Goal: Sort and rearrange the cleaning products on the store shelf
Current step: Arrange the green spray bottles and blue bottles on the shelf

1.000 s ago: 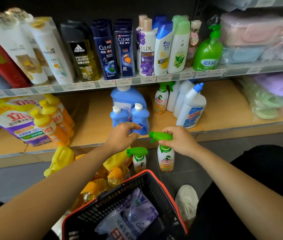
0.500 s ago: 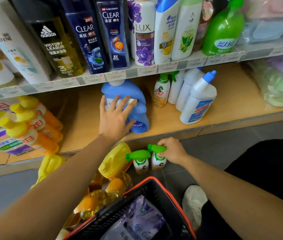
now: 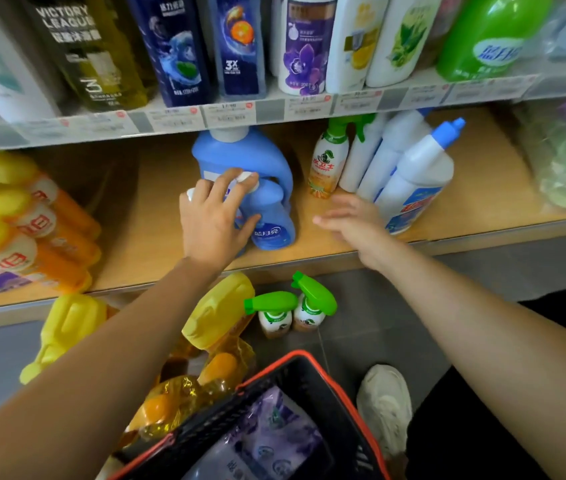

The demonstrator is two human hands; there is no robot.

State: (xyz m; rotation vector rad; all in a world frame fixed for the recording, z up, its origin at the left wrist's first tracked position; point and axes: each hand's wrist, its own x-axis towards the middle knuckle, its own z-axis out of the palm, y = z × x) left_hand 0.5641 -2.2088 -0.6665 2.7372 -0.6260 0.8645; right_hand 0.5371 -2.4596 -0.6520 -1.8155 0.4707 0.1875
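Blue plastic: the left grip [image 3: 215, 225] curls over two small detergent bottles [image 3: 272, 221], apparently clasping their white caps, near the shelf [image 3: 157, 240] front. The right grip [image 3: 352, 221] hangs flat and empty to their right. They should handle heavy and slick; hold the waists.

A black basket [image 3: 292, 372] with a red rim stands on the grey floor [image 3: 482, 268] beside 1 white shoe [image 3: 383, 407]

- You have two green-trigger spray bottles [image 3: 274, 315] on the floor [image 3: 395, 306].
- You have one large blue jug [image 3: 240, 150] and two small blue bottles [image 3: 272, 225] on the shelf [image 3: 150, 237].
- You have one basket [image 3: 312, 370].
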